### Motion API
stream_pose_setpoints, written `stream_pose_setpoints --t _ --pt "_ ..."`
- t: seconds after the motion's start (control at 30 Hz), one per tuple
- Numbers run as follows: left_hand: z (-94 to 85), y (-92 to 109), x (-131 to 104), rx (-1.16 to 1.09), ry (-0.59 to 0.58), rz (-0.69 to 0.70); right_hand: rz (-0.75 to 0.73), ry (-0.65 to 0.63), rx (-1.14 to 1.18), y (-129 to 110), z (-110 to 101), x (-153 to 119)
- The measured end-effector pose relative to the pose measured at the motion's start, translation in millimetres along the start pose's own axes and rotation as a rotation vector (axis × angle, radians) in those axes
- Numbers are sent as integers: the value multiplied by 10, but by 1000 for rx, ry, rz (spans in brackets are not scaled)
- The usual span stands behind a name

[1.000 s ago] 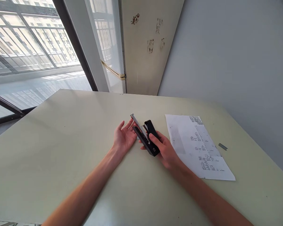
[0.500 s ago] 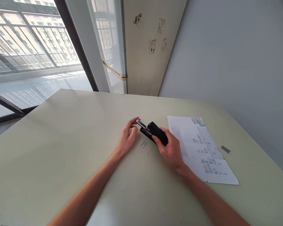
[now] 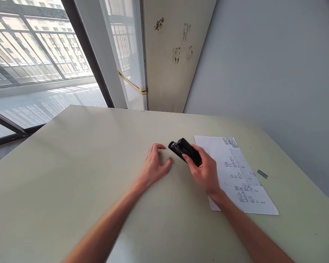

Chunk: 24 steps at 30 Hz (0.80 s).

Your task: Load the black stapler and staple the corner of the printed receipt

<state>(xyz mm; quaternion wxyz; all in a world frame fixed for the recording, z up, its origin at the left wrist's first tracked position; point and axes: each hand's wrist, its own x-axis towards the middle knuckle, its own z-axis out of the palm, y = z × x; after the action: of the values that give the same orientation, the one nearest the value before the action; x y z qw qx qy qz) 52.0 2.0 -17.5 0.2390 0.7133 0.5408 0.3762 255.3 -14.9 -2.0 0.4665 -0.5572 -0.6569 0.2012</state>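
Observation:
A black stapler [image 3: 191,150] is gripped in my right hand [image 3: 206,171], its front end pointing up and to the left. The metal magazine no longer sticks out beyond the base. My left hand [image 3: 153,166] rests on the table just left of the stapler, apart from it, with thumb and fingers spread. A sliver of the small staple strips [image 3: 169,169] shows at the left thumb; the hand covers the rest of them.
A printed sheet of paper [image 3: 235,175] lies to the right, partly under my right forearm. Beyond it is a grey staple strip [image 3: 262,174] on the pale table [image 3: 71,164]. A wall [image 3: 263,65] borders the right side, and a white refrigerator [image 3: 170,80] stands behind.
The extended magazine has gone back into the stapler, and my left hand has let go of it. My right hand has shifted slightly right with the stapler. My left hand has lowered over the staple strips.

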Motion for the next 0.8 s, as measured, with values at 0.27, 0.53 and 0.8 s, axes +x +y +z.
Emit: stream_pose_setpoints --t 0.27,0.53,0.8 --pt "-224 13 -42 367 -15 292 -115 -134 -54 -121 176 716" --pt "-337 -116 -36 275 -193 412 -152 -384 -139 -263 1169 1427" --pt "-214 -152 -36 139 -235 343 -152 -477 -107 -335 1687 1633"
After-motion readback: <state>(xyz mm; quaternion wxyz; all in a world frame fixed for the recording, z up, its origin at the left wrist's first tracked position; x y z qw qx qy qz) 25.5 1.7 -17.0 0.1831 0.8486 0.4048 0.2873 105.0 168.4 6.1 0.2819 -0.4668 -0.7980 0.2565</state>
